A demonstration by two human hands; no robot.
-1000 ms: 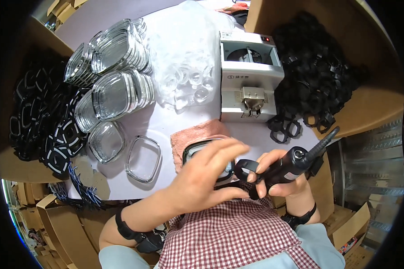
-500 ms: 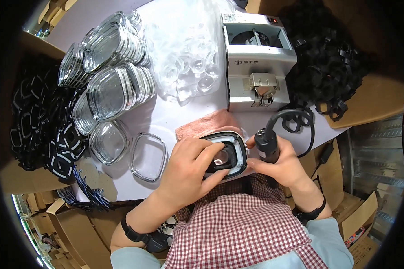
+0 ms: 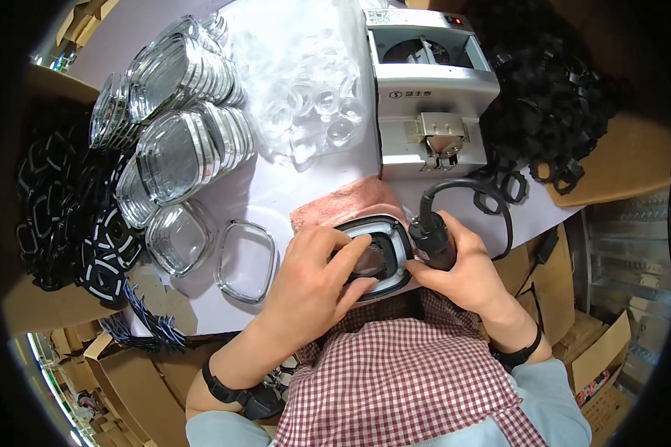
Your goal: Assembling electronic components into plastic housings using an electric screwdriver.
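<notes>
My left hand (image 3: 306,279) rests over a rounded-square housing (image 3: 401,257), black-rimmed with a pale inner face, close to the table's front edge. Its thumb and fingers grip a black ring (image 3: 387,257) around a clear round lens (image 3: 367,262) inside the housing. In my right hand (image 3: 473,274) is a black corded electric screwdriver (image 3: 431,242), its cable end up; the tip is hidden. The right thumb and fingertips are at the housing's right edge. A pink cloth (image 3: 343,203) lies beneath and behind the housing.
A silver screw-feeding machine (image 3: 434,97) stands ahead. Left of it lies a bag of clear lenses (image 3: 306,89), then stacked glass covers (image 3: 177,160) and a single clear frame (image 3: 246,261). Black frames (image 3: 52,201) fill the left box; black rings (image 3: 552,112) heap at right. Blue-white wires (image 3: 153,320) hang at front left.
The screwdriver has shifted a little left and tilted, with the right hand gripping it closer to the housing. My left hand keeps its grip. The whole view has shifted slightly.
</notes>
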